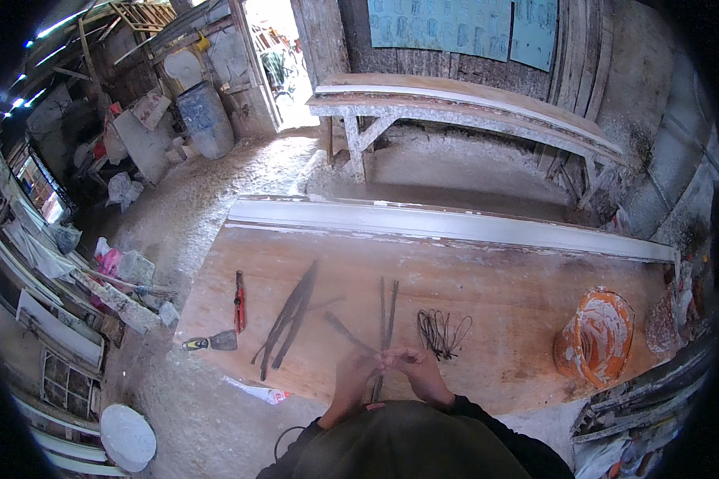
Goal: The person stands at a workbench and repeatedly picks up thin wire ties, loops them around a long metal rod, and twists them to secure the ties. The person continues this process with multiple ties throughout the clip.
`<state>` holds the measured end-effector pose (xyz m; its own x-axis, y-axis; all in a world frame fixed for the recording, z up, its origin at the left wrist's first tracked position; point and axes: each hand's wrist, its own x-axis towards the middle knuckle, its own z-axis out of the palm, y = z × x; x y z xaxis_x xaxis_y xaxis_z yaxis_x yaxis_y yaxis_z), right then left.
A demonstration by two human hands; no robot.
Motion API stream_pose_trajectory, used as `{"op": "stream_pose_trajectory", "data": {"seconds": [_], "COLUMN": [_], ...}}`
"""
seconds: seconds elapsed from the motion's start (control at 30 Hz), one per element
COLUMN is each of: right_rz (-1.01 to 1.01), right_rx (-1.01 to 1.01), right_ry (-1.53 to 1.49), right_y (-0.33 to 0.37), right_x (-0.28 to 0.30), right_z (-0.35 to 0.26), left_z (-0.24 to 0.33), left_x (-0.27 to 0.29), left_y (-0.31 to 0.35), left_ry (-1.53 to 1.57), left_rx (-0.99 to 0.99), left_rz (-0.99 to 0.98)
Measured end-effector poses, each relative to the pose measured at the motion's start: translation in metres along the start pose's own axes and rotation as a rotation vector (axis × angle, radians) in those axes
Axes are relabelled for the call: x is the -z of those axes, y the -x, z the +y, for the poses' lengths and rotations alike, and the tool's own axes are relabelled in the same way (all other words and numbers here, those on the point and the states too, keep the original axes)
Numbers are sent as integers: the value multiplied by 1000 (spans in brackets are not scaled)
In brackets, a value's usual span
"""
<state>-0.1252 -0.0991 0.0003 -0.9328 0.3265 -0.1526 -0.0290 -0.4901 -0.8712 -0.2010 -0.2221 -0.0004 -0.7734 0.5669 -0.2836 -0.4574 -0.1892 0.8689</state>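
Note:
Over the near edge of the wooden table (pixel 487 319), my left hand (pixel 358 374) and my right hand (pixel 417 369) meet with fingertips pinched together. A thin dark strip (pixel 350 331) slants up and left from between them, and both hands seem closed on its near end. Beneath them, two more dark strips (pixel 388 307) lie lengthwise, their near ends partly hidden by my hands. Left of these is a loose bunch of dark strips (pixel 291 315). A tangled loop of thin dark cord (pixel 441 331) rests just right of my right hand.
A red-handled tool (pixel 240 303) and a putty knife (pixel 212 342) lie at the table's left. An orange bucket (pixel 571 343) smeared white stands at the right. White moulding (pixel 447 223) runs along the far edge. Beyond is a bench (pixel 463 108).

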Motion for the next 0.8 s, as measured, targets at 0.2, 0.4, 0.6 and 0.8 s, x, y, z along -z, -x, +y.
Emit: {"op": "stream_pose_trajectory", "data": {"seconds": [0.2,0.4,0.6,0.8], "right_rz": [-42,-122,-122,-195], "right_rx": [82,66,-315,-361], "right_ry": [233,293,-106,-220], "right_y": [1,-3,1,1], "right_x": [-8,-4,-1,-4], "right_z": [-16,-9,-7,-14], "left_z": [3,-8,-5,-11], "left_x": [-1,5,3,5], "left_y": [3,2,5,4], "left_ry": [-24,-182,-17,174], "left_rx": [-59,-136,-124,-158], "left_rz": [31,-2,-78,-143]}}
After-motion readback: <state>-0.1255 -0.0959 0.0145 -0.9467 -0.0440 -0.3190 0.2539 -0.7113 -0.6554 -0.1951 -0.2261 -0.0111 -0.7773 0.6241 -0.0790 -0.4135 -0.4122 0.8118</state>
